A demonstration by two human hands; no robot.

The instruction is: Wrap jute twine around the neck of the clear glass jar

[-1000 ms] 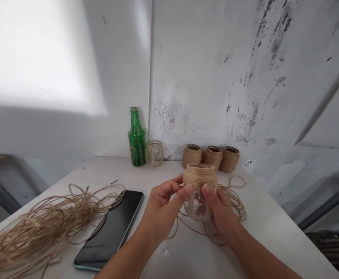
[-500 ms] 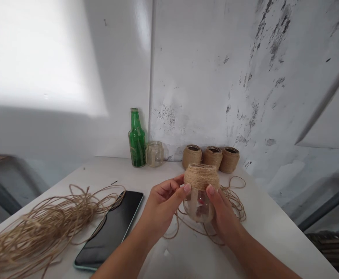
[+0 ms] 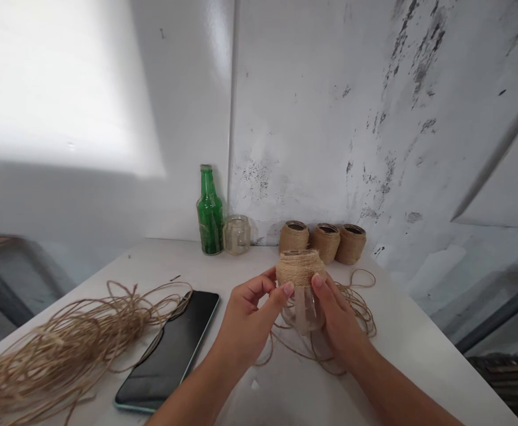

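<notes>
A bundle of twine [image 3: 63, 355] lies along the left edge of the white table [image 3: 436, 367], strands crossing a phone [image 3: 170, 355]; by the back edge stand a green bottle [image 3: 209, 222] and a clear jar [image 3: 237, 236]; the left hand [image 3: 245, 322] and right hand [image 3: 341, 313] grip a half-wrapped jar [image 3: 301, 272] between them, thumbs at the wrapping's lower border, fingers curved around its sides, before three wrapped jars [image 3: 326, 244] near the back-right corner; loose coils [image 3: 359, 303] lie beyond the right hand.
</notes>
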